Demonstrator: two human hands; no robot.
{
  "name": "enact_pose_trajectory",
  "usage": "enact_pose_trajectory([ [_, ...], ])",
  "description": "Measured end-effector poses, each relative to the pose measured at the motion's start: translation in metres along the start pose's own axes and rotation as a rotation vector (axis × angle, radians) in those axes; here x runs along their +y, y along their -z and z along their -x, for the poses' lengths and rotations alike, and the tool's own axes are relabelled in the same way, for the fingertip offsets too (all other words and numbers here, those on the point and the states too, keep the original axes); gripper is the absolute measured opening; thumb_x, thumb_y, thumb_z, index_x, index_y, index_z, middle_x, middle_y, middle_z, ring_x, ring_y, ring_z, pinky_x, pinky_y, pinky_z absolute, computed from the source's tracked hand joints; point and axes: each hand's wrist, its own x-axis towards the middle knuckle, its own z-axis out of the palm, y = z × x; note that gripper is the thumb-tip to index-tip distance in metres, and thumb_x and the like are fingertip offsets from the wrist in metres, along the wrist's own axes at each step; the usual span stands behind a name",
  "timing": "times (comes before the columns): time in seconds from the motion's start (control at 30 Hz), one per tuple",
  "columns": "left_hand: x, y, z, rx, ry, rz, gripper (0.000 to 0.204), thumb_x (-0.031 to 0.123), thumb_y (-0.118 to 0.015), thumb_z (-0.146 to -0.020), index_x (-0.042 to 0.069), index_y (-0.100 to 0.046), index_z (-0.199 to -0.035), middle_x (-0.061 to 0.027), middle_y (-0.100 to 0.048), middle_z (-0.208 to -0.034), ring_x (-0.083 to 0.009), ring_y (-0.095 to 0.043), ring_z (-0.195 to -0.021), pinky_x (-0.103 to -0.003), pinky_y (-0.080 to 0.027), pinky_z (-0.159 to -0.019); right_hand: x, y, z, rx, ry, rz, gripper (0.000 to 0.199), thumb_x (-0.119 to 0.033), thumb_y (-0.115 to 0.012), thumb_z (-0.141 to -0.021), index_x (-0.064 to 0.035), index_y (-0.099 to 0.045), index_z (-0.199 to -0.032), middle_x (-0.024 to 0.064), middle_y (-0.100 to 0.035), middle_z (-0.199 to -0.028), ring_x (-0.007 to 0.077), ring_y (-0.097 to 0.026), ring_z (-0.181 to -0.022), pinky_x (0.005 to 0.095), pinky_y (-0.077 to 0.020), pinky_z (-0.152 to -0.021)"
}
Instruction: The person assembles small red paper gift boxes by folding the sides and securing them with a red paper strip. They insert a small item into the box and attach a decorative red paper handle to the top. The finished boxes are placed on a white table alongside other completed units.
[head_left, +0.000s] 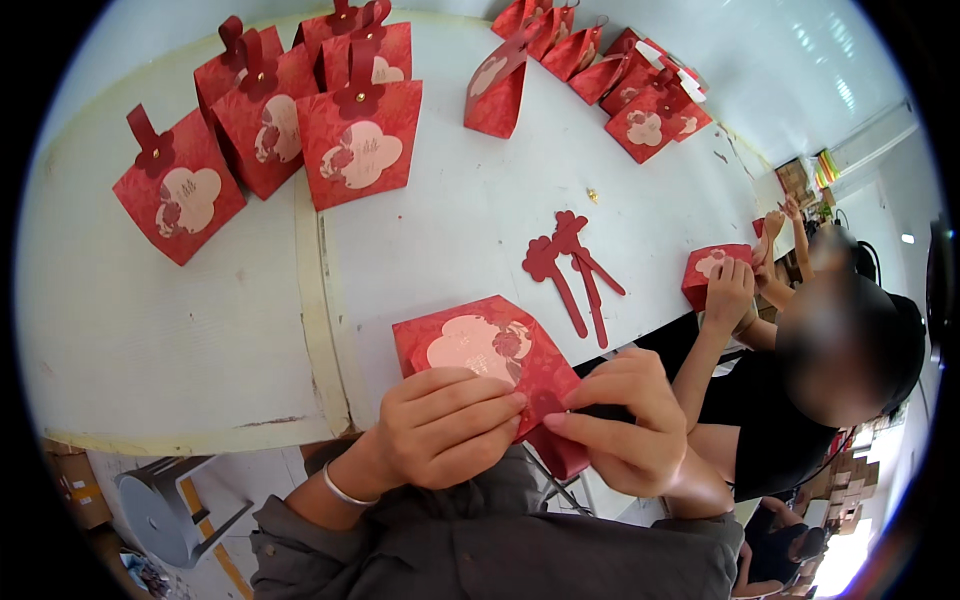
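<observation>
A red gift box with a pale flower-shaped label lies tipped at the table's near edge, its narrow end toward me. My left hand is closed on that end, thumb and fingertips pressing the card. From the other side, my right hand pinches close against a dark red flower-shaped piece on the box. Whatever sits between those fingertips is too small to make out. Beyond the box lie several loose dark red handle strips with flower-shaped ends. Near them is a little group of gold fasteners.
Several finished-looking red boxes with looped handles stand at the far left. One box stands apart at the back, and more cluster at the back right. On the right, a co-worker handles another red box. A grey stool stands lower left.
</observation>
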Motion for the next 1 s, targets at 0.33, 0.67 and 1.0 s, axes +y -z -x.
enact_pose_trajectory([
  [0.33, 0.0, 0.0, 0.003, 0.041, 0.029, 0.058, 0.01, 0.005, -0.065, -0.067, 0.006, -0.056, -0.07, -0.005, -0.064, -0.083, -0.0179, -0.063, -0.076, -0.028, -0.05, -0.067, 0.009, -0.028, 0.005, 0.175, -0.17, -0.329, 0.035, 0.018, -0.052, -0.061, 0.0058, -0.061, -0.092, 0.0177, -0.063, -0.089, 0.0295, -0.061, -0.082, 0.0336, -0.0498, -0.072],
  [0.67, -0.002, -0.001, 0.003, 0.042, 0.08, 0.079, 0.009, 0.005, -0.065, -0.067, 0.005, -0.057, -0.071, -0.0044, -0.063, -0.081, -0.0182, -0.063, -0.075, -0.028, -0.049, -0.066, 0.009, -0.024, -0.007, 0.092, -0.211, -0.406, 0.035, 0.019, -0.052, -0.058, 0.0046, -0.063, -0.089, 0.0156, -0.063, -0.087, 0.0279, -0.06, -0.082, 0.0324, -0.0486, -0.072],
  [1.0, -0.002, 0.003, 0.0, 0.003, 0.169, 0.129, 0.017, 0.004, -0.072, -0.063, 0.009, -0.059, -0.074, -0.003, -0.067, -0.084, -0.0175, -0.064, -0.078, -0.028, -0.047, -0.065, 0.004, -0.019, -0.01, 0.004, -0.232, -0.383, 0.031, 0.017, -0.056, -0.06, 0.003, -0.064, -0.087, 0.0136, -0.058, -0.087, 0.0226, -0.058, -0.075, 0.0279, -0.047, -0.063],
])
